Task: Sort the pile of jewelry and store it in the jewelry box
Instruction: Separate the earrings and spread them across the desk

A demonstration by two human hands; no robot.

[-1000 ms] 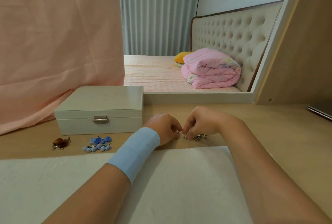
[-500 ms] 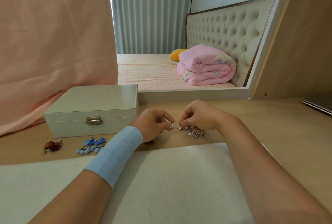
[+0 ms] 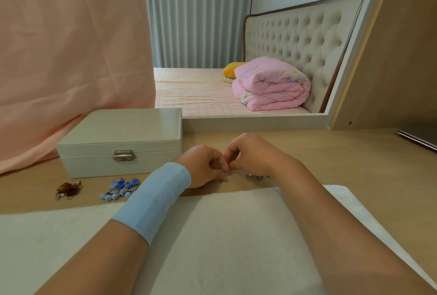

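Observation:
A cream jewelry box (image 3: pixel 123 138) with a metal clasp stands shut on the wooden desk, left of centre. My left hand (image 3: pixel 201 164), with a blue band on its wrist, and my right hand (image 3: pixel 250 153) meet fingertip to fingertip just right of the box, pinching a small silver piece (image 3: pixel 224 177) that is mostly hidden. A small heap of silver jewelry (image 3: pixel 256 175) lies under my right wrist. Blue pom-pom earrings (image 3: pixel 120 188) and a brown piece (image 3: pixel 68 189) lie in front of the box.
A white cloth mat (image 3: pixel 224 235) covers the near desk. A large mirror (image 3: pixel 260 34) stands behind the desk, a peach cloth (image 3: pixel 71 58) drapes over its left part. A dark flat object (image 3: pixel 418 138) lies at the far right edge.
My hands have come closer together and their fingertips now touch. The silver chain that hung between them half a second ago lies lower, mostly hidden under my right hand.

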